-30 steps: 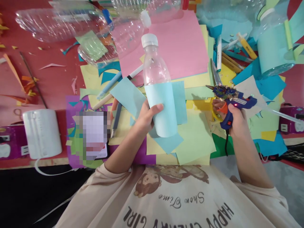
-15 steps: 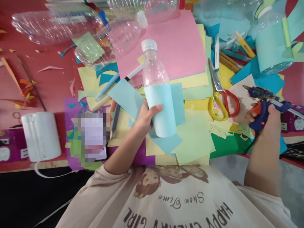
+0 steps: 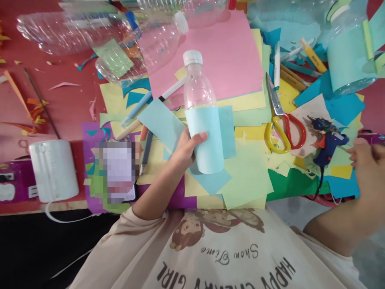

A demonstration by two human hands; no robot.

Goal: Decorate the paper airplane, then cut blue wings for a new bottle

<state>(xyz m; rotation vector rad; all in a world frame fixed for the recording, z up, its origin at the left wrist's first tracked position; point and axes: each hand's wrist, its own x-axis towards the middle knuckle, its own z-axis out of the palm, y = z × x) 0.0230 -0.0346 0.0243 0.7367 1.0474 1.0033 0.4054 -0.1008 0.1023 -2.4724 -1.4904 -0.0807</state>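
Note:
My left hand (image 3: 188, 148) is closed round the lower part of a clear plastic bottle (image 3: 204, 132) with a white cap, its thumb across the front. Light blue paper wraps the bottle's lower half; it stands upright or slightly tilted over scattered paper sheets. At the right edge is my right hand (image 3: 368, 160), somewhat blurred, with fingers apart and nothing visible in them. Just left of it a dark blue glue gun (image 3: 327, 148) rests on paper scraps, nozzle pointing up and left. Scissors (image 3: 278, 120) with one yellow and one red handle lie between the bottle and the glue gun.
Pink paper (image 3: 225, 60) lies behind the bottle. Empty clear bottles (image 3: 72, 32) lie at the back left, and a paper-wrapped bottle (image 3: 349, 56) stands back right. A phone (image 3: 129, 194), partly pixelated, and a white box-shaped device (image 3: 54, 170) are at left. Markers (image 3: 276, 66) lie near the scissors.
My right hand has let go of the glue gun and moved right. The glue gun now lies on the papers. My left hand keeps its hold on the bottle.

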